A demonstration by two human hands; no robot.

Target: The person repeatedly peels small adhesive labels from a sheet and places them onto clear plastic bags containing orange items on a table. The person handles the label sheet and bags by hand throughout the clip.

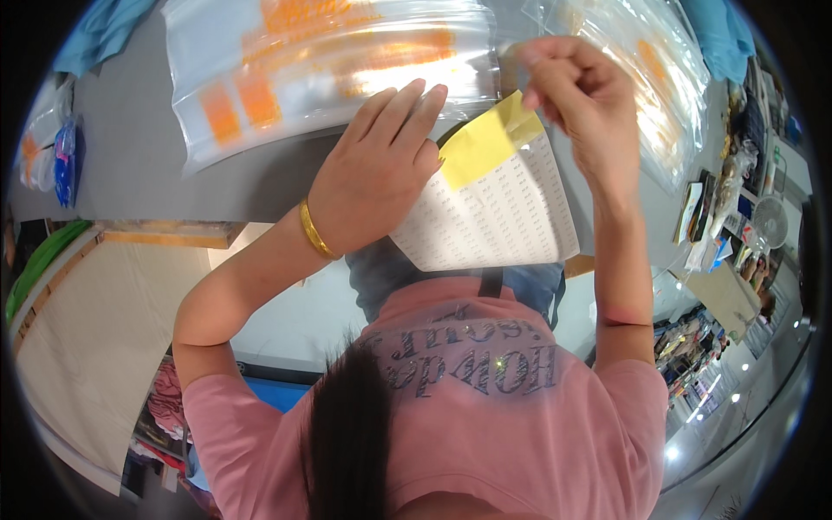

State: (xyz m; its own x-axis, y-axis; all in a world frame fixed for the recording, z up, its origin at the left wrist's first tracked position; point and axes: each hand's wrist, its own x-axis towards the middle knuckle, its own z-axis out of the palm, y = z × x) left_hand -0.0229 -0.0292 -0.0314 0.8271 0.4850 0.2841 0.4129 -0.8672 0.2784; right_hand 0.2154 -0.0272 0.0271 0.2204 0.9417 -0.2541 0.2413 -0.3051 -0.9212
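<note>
My left hand (379, 163), with a gold bangle on its wrist, lies palm down with its fingers stretched out. Its fingertips rest on a stack of clear plastic bags (303, 78) with orange print, and its thumb side touches a label sheet (494, 221). This white sheet carries rows of small printed labels and hangs over the table edge toward my lap. Along its upper end runs a bare yellow backing strip (485, 147). Just above that strip, my right hand (582, 91) is closed in a pinch, slightly blurred. Whatever is between its fingertips is too small to make out.
More clear bags (663, 95) lie on the grey table (251, 186) at the right. Blue cloth (100, 35) sits at the far left, above a blue packet (65, 163). A wooden board (104, 321) stands at the left; a fan (770, 221) is farther off right.
</note>
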